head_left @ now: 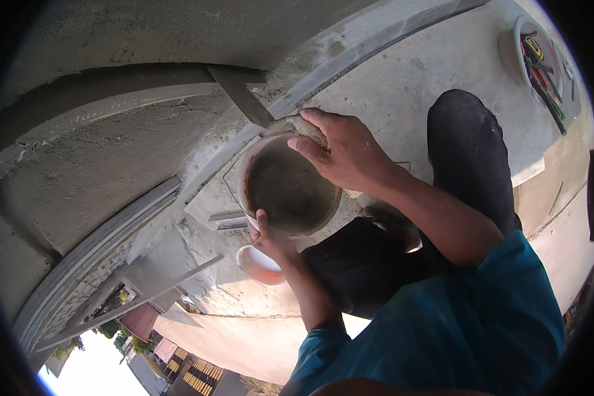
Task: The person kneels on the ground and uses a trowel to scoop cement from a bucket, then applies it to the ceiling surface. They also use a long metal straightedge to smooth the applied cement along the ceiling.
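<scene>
Mortar bowl [289, 188] was held two-handed, close to the plastered wall [99, 165].

Bowl was gripped at its near rim by the left hand [269, 239], thumb hooked inside; right hand [343, 148] was cupped over the far rim, clenched on a lump of mortar [303, 125], so it was nearer the wall. A trowel blade [241, 96] lay just beyond the bowl, long axis pointing to the lump. No labels were seen; a white bucket of tools [541, 63] stood well apart, a small red-rimmed bowl [263, 265] below the left hand.
</scene>
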A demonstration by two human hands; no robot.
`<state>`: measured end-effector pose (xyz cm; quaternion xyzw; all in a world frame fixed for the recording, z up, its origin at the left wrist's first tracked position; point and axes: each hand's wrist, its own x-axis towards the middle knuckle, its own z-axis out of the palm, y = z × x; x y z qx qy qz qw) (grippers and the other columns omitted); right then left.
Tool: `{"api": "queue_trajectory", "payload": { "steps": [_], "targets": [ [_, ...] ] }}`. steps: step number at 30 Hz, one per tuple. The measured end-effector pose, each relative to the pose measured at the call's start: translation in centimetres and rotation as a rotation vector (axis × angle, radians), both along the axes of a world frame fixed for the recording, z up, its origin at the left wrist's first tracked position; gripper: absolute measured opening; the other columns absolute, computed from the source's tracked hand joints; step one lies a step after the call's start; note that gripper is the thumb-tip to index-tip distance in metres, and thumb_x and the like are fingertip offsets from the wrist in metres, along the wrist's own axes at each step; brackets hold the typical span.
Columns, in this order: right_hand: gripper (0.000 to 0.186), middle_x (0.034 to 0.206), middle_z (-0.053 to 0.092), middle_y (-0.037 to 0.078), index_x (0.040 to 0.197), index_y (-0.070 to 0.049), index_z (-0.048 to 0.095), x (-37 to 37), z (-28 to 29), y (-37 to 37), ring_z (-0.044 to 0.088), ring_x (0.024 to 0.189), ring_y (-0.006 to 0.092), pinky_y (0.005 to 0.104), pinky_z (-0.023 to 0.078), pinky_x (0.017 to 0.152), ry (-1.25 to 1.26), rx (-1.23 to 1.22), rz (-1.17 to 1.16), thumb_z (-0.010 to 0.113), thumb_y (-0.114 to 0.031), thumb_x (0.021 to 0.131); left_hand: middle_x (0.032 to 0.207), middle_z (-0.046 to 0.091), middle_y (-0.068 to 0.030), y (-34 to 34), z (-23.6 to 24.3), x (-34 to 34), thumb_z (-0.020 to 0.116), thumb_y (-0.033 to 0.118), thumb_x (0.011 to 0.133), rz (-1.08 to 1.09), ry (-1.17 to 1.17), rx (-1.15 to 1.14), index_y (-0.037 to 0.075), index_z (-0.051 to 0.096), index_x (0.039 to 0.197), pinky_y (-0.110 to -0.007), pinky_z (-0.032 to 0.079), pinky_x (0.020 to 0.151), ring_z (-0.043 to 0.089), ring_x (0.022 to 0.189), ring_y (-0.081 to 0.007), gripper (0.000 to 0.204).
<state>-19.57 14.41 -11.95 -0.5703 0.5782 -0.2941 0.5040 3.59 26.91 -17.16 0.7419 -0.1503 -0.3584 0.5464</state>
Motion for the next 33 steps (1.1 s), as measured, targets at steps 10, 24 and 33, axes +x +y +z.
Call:
{"api": "queue_trajectory", "payload": {
  "steps": [10, 24, 33],
  "targets": [
    [0.054, 0.108, 0.071, 0.029, 0.125, 0.011, 0.060, 0.7, 7.0, 0.7, 0.073, 0.093, 0.0414, 0.0430, 0.058, 0.080, -0.021, -0.117, -0.067, 0.070, -0.034, 0.097, 0.136, 0.057, -0.0189, 8.2, 4.6, -5.4, 0.065, 0.009, 0.094, -0.044, -0.141, 0.251, -0.006, 0.051, 0.141, -0.040, 0.048, 0.102, 0.059, 0.118, -0.0287, 0.051],
    [0.051, 0.103, 0.071, 0.030, 0.124, 0.012, 0.060, 1.0, 15.9, 0.7, 0.074, 0.083, 0.0374, 0.0403, 0.058, 0.073, -0.026, -0.197, -0.088, 0.073, -0.028, 0.095, 0.123, 0.062, -0.0169, 16.8, 15.8, -9.9, 0.062, 0.005, 0.093, 0.014, 0.031, 0.306, -0.004, 0.041, 0.151, -0.035, 0.056, 0.081, 0.066, 0.100, -0.0249, 0.063],
    [0.051, 0.096, 0.071, 0.028, 0.123, 0.012, 0.061, 0.9, 21.9, 0.5, 0.073, 0.075, 0.0339, 0.0385, 0.057, 0.067, 0.003, -0.112, -0.059, 0.073, -0.029, 0.094, 0.115, 0.070, -0.0115, 15.9, 20.9, -9.7, 0.065, -0.004, 0.092, 0.067, 0.107, 0.214, -0.007, 0.063, 0.124, -0.033, 0.047, 0.100, 0.065, 0.105, -0.0197, 0.033]
  ]
}}
